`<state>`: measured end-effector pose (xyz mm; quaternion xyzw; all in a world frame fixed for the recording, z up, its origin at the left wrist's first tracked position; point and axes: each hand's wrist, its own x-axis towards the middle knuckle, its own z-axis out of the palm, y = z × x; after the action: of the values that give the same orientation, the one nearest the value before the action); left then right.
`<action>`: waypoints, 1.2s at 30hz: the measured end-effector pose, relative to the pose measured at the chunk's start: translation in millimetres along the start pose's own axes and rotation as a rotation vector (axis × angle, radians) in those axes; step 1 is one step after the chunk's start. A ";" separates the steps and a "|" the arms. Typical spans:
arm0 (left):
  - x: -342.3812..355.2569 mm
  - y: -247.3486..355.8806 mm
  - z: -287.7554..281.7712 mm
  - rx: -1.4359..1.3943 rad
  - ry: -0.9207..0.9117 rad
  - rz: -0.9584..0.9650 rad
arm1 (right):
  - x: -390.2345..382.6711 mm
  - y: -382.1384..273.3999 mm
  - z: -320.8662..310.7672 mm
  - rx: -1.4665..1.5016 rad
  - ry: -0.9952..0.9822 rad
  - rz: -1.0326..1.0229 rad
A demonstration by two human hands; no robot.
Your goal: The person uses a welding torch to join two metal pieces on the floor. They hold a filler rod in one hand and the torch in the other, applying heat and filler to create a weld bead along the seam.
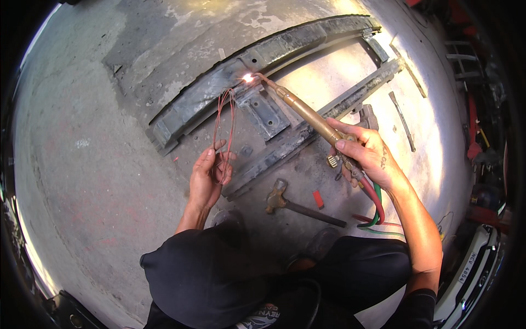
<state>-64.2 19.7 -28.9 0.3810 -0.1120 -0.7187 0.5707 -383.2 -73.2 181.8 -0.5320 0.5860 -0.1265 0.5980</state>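
My right hand (364, 153) is closed round the handle end of a brass gas torch (308, 114), with a knurled valve knob beside the fingers. Red and green hoses (378, 205) trail from its rear. At the torch's bent tip a bright flame glows against a dark metal beam (219, 82), a long curved piece with rusty edges. My left hand (210, 171) pinches a looped bundle of thin copper-coloured wire (218, 123). The wire's upper end reaches up to the beam, close to the flame; glare hides the exact contact point.
A straight metal bar (350, 101) runs below the curved beam, joined by a bracket plate (267, 116). A hammer (298, 207), a small red block (318, 199) and another hammer head (368, 116) lie nearby. A thin metal rod (402, 122) is at right. A white car bumper (466, 274) stands lower right.
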 end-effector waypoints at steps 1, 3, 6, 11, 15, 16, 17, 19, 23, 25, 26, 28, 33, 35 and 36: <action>0.0 0.0 -0.5 0.000 -0.003 0.002 | 0.4 0.1 -0.1 -0.003 0.001 0.000; 0.2 0.2 -0.9 -0.002 -0.005 0.002 | 0.4 0.2 -0.1 0.002 0.003 0.002; 0.5 0.1 -1.0 -0.007 -0.004 0.002 | -0.6 0.0 0.3 0.010 0.009 0.010; 0.1 0.5 0.1 0.001 -0.009 0.004 | -2.1 -1.3 0.4 -0.003 0.015 0.011; 0.5 -0.1 -1.7 0.003 -0.005 0.002 | -3.2 -1.9 0.5 -0.009 0.012 0.010; 0.7 -0.2 -1.8 0.003 -0.005 0.003 | -3.3 -1.9 0.5 -0.013 0.012 0.009; 0.8 -0.2 -1.8 0.003 -0.006 0.004 | -3.6 -2.5 0.7 -0.011 0.012 0.008; 0.5 0.4 -0.1 0.006 -0.008 0.003 | -4.4 -4.0 1.0 -0.006 0.015 0.007; -0.3 1.0 0.3 0.007 -0.010 0.005 | -3.8 -3.2 0.3 -0.008 0.008 0.005; 0.1 0.7 -0.9 0.006 -0.014 0.007 | -3.4 -1.6 0.4 -0.028 0.015 -0.003; 0.7 0.3 -1.1 0.005 -0.018 0.007 | -3.9 -2.0 0.4 -0.028 0.016 0.000; 0.8 0.9 0.3 0.008 -0.017 0.006 | -4.8 -3.3 0.6 -0.028 0.017 0.007; 1.5 1.1 0.6 0.010 -0.015 0.004 | -4.3 -2.7 -0.1 -0.031 0.014 -0.003; 1.3 1.2 0.7 0.009 -0.014 0.003 | -4.4 -2.8 0.4 -0.031 0.009 0.000; 1.3 1.2 0.5 0.008 -0.014 0.003 | -4.5 -3.3 0.8 -0.027 0.008 0.004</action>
<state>-63.7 18.0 -28.4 0.3780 -0.1196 -0.7200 0.5696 -382.3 -70.6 186.7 -0.5385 0.5910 -0.1194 0.5886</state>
